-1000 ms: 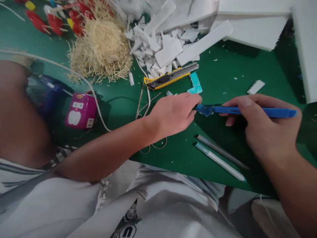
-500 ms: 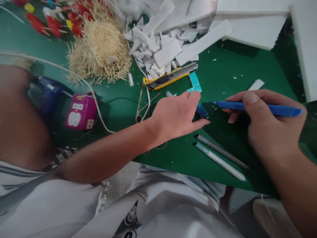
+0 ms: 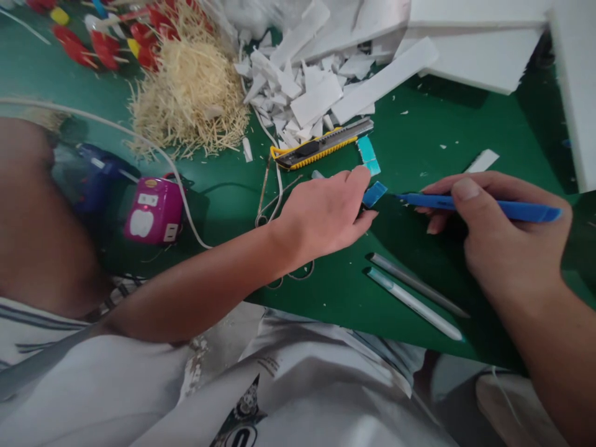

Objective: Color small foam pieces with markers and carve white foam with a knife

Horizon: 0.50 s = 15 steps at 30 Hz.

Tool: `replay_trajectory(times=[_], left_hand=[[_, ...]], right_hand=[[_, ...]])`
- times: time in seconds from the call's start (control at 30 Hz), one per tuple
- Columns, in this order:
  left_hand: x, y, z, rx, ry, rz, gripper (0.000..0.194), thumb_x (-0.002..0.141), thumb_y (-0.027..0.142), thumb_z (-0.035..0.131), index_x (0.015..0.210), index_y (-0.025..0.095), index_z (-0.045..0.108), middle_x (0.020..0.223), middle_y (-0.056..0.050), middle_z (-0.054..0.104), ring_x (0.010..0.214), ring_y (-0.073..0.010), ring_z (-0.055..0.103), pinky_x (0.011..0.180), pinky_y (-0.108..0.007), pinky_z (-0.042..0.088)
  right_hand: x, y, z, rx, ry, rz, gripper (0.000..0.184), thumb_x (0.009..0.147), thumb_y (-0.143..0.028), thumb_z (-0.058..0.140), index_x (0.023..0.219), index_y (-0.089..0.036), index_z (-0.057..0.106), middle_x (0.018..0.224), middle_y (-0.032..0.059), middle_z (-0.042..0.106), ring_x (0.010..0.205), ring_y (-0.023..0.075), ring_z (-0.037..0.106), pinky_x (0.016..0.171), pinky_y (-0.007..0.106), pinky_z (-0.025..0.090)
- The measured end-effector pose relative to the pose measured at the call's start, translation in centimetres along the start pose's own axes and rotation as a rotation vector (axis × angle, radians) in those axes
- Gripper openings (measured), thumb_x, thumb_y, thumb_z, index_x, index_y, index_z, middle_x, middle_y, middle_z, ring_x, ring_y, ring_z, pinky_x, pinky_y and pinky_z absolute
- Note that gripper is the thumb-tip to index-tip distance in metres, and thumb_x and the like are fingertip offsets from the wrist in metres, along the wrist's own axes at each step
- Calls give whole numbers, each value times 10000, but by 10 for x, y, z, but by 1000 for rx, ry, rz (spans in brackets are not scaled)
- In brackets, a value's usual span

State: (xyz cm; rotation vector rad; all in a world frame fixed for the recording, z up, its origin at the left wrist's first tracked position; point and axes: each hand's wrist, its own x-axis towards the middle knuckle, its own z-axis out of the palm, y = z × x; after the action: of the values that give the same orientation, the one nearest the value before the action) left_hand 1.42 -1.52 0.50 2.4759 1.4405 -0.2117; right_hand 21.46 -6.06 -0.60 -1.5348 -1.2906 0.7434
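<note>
My right hand (image 3: 507,230) grips a blue pen (image 3: 526,210), its tip pointing left. Between the thumb and fingers of my left hand (image 3: 326,214) is a small blue painted piece (image 3: 375,194), partly hidden by the fingers. Just above it lies a light-blue strip (image 3: 369,155), beside the blade end of a yellow utility knife (image 3: 321,146). A grey stick (image 3: 419,284) and a white pen with a teal end (image 3: 414,303) lie side by side below my hands. Scissors (image 3: 302,270) lie partly under my left wrist.
White foam scraps (image 3: 311,93) are heaped behind the knife, with large foam boards (image 3: 470,56) at the back right. Left of them sits a pile of thin wooden sticks (image 3: 190,93). A pink power adapter (image 3: 153,211), a blue glue gun (image 3: 100,177) and another person's arm (image 3: 41,230) are at left.
My left hand has drawn slightly left and its thumb has closed in. The small blue piece has turned and now slants up to the right. The pen has shifted slightly left.
</note>
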Motion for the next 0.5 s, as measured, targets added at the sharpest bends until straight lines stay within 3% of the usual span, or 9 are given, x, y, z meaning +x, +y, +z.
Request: replay_trajectory(times=[0.13, 0.33, 0.5], left_hand=[[0, -1, 1, 7, -26, 53, 308, 1065, 301, 545, 1339, 198, 643, 1038, -57, 784, 975, -273, 799, 715, -314, 526], [-1, -3, 2, -10, 1, 72, 319, 1038, 320, 593, 1325, 195, 651, 969, -48, 767, 916, -258, 784, 688, -307, 505], [0, -4, 3, -11, -6, 76, 278, 1060, 296, 562, 1293, 193, 673, 916, -31, 752, 898, -252, 782, 681, -310, 490]], right_hand=[[1, -2, 1, -34, -28, 38, 157, 880, -264, 723, 781, -257, 844, 597, -26, 714, 515, 110, 644, 539, 261, 512], [1, 6, 0, -25, -5, -9, 174, 893, -279, 742, 760, -248, 851, 570, -16, 688, 513, 112, 628, 520, 254, 487], [2, 0, 0, -50, -12, 64, 156, 874, -274, 745, 761, -227, 841, 589, -8, 696, 521, 111, 623, 524, 254, 486]])
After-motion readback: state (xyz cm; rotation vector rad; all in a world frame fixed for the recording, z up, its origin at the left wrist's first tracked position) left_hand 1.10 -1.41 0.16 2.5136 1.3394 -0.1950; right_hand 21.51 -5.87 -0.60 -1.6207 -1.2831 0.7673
